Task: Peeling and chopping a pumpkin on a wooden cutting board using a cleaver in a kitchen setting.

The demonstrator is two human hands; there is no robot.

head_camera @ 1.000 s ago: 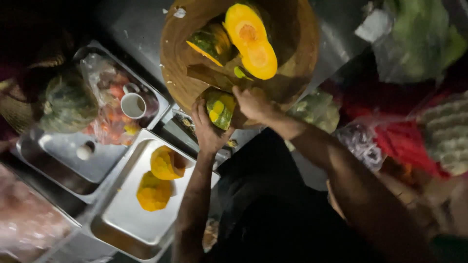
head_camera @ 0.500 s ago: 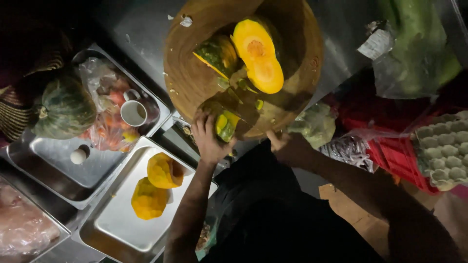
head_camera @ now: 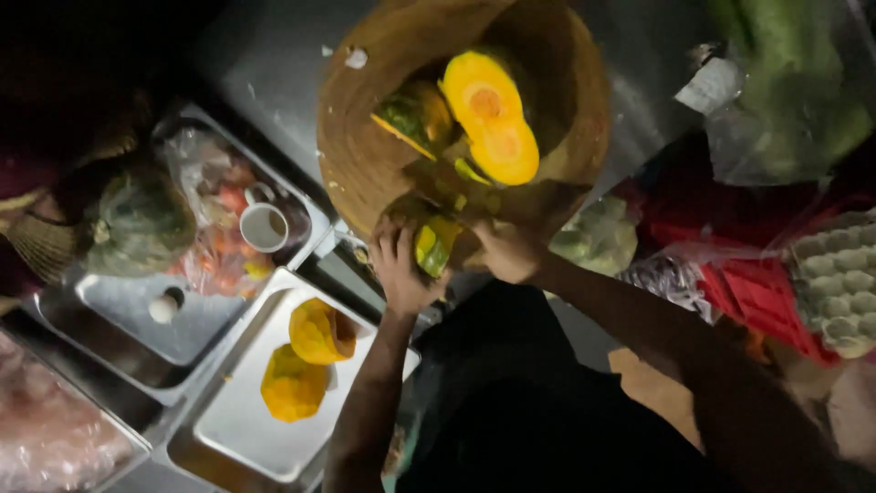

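My left hand (head_camera: 400, 267) grips a small pumpkin piece (head_camera: 432, 245) with green skin and yellow flesh, at the near rim of a round wooden chopping block (head_camera: 360, 146). My right hand (head_camera: 507, 252) is curled right beside the piece on its other side; whether it holds anything is hidden. On the block lie a large pumpkin half (head_camera: 493, 119), cut side up and orange, and a green-skinned wedge (head_camera: 409, 115). To the left, a steel tray (head_camera: 242, 429) holds two peeled yellow pumpkin chunks (head_camera: 319, 332) (head_camera: 292, 383).
A whole green pumpkin (head_camera: 137, 219), a white cup (head_camera: 265, 226) and a bag of vegetables (head_camera: 219, 251) sit on another tray (head_camera: 128, 319) at the left. On the right are an egg carton (head_camera: 835, 283), a red crate (head_camera: 757, 297) and bagged greens (head_camera: 785, 91).
My right hand left the top of the pumpkin piece, drew back toward me, and now sits beside it again. My left hand has kept its grip on the piece throughout.
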